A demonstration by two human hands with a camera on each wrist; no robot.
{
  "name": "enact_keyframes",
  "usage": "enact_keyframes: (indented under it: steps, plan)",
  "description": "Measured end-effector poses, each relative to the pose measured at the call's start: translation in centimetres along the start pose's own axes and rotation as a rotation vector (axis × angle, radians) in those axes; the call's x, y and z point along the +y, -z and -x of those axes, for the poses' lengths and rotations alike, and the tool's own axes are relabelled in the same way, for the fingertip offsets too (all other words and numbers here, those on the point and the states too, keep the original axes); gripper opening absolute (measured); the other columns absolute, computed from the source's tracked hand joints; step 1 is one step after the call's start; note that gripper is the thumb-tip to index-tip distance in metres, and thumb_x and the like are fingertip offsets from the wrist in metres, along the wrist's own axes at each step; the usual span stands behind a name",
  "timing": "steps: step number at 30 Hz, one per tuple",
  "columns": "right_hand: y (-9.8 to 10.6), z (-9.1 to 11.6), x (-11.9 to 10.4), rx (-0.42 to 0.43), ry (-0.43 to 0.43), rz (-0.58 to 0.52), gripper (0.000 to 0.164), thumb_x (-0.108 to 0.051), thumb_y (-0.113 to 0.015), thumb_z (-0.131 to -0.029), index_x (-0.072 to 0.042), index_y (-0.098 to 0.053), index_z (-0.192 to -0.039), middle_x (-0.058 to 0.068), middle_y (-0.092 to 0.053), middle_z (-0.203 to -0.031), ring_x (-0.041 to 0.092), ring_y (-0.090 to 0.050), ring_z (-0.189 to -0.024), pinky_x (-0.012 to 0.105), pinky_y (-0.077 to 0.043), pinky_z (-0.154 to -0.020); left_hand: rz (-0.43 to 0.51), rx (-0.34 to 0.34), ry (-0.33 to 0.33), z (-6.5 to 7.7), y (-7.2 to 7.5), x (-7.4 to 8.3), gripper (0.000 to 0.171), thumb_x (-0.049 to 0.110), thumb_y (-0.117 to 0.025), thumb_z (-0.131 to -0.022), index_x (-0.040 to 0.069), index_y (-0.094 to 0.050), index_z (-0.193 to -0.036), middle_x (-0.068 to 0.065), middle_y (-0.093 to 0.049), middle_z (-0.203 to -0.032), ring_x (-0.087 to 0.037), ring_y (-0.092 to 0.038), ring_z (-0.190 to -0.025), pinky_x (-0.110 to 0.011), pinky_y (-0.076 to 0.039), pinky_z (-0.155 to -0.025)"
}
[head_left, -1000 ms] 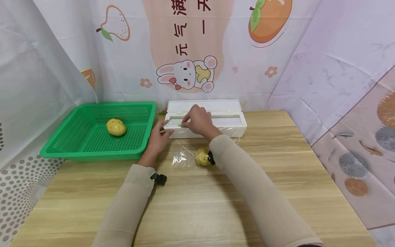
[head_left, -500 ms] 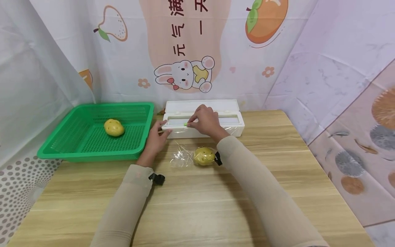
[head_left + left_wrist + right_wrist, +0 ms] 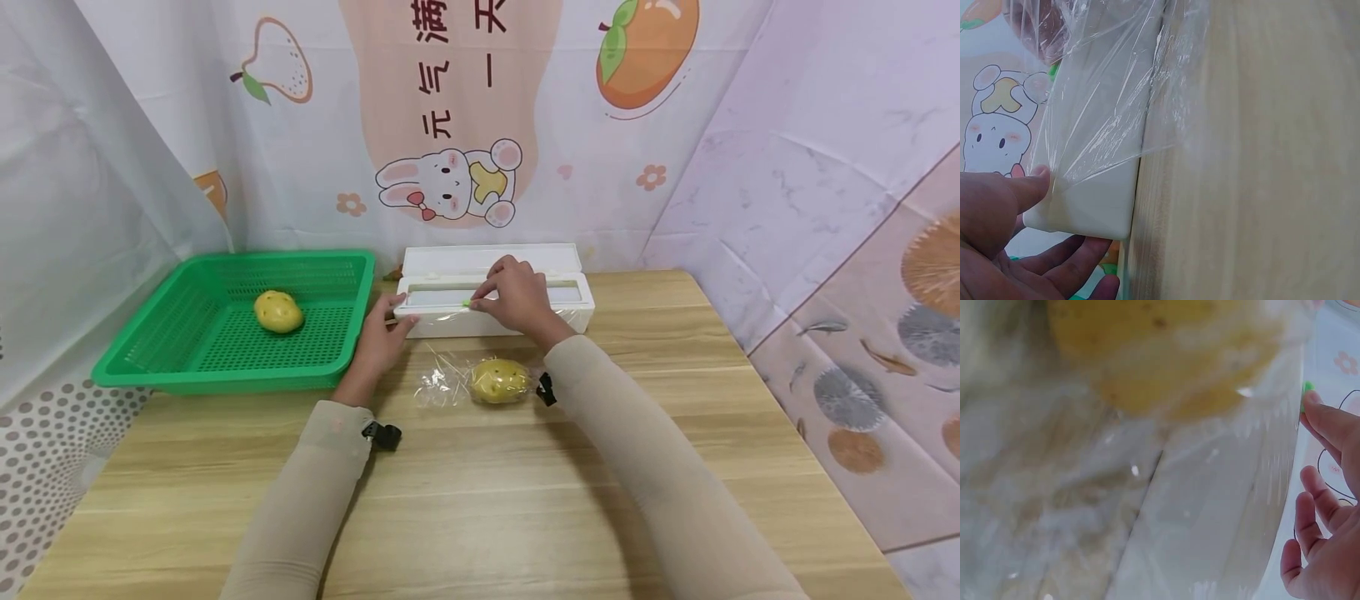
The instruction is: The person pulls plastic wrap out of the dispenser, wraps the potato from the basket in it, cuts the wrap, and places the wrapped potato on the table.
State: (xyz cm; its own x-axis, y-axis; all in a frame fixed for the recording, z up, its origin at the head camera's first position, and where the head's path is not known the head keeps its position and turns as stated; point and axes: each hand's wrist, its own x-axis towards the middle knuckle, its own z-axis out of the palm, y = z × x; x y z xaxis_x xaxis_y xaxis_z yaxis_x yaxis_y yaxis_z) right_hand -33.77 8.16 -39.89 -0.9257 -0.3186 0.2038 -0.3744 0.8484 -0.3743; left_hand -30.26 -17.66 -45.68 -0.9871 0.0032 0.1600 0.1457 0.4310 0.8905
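Observation:
A white cling film dispenser box stands at the back of the table with its lid raised. My left hand holds its left end; in the left wrist view the thumb lies on one face and the fingers around the end. With thumb and index finger, my right hand pinches the small green slide cutter on the box's front edge. Clear cling film drapes over that edge and down the front. Before the box lies a potato wrapped in film, large and blurred in the right wrist view.
A green basket stands at the left, close to my left hand, with one unwrapped potato inside. Loose crumpled film spreads left of the wrapped potato. A printed curtain hangs right behind the box.
My right hand has slid the green cutter rightward along the box's edge, and its forearm has moved right, uncovering more of the wrapped potato. The left hand has kept its hold on the box.

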Motion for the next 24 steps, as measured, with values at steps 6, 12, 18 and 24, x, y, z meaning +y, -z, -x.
enact_keyframes:
  steps: [6,12,18,24]
  plan:
    - [0.4,0.4,0.9,0.012,0.003,0.000,0.017,-0.048,-0.078,-0.091,-0.034,-0.084,-0.098,-0.004,-0.057,-0.127,0.026,-0.048,-0.120,0.052,-0.038,-0.095,-0.004,0.003,0.001,-0.1,0.0,-0.1,0.048,0.016,-0.062,-0.105,0.003,-0.045,-0.147,-0.016,-0.045,-0.160,-0.036,-0.050,-0.140,-0.050,-0.046,-0.113]
    - [0.8,0.8,2.0,0.020,0.002,-0.012,0.021,-0.048,-0.078,-0.091,-0.031,-0.084,-0.102,-0.002,-0.057,-0.126,0.026,-0.049,-0.117,0.052,-0.038,-0.094,-0.015,0.007,0.017,-0.1,0.0,-0.1,0.047,0.018,-0.062,-0.105,0.005,-0.046,-0.147,-0.013,-0.045,-0.160,-0.034,-0.050,-0.140,-0.049,-0.046,-0.113]
    - [0.9,1.1,2.9,0.031,0.007,-0.006,0.020,-0.047,-0.079,-0.091,-0.031,-0.084,-0.102,-0.002,-0.057,-0.127,0.028,-0.049,-0.116,0.052,-0.039,-0.092,-0.020,0.009,0.017,-0.1,-0.1,0.0,0.047,0.018,-0.062,-0.105,0.005,-0.046,-0.147,-0.012,-0.044,-0.161,-0.035,-0.050,-0.140,-0.049,-0.046,-0.113]
    - [1.0,1.4,3.5,0.040,0.022,0.022,0.018,-0.046,-0.078,-0.091,-0.032,-0.084,-0.102,-0.001,-0.056,-0.132,0.030,-0.049,-0.118,0.051,-0.040,-0.090,-0.032,0.010,0.023,-0.1,-0.2,0.2,0.047,0.017,-0.062,-0.105,0.004,-0.045,-0.147,-0.014,-0.044,-0.160,-0.037,-0.052,-0.137,-0.051,-0.046,-0.112]
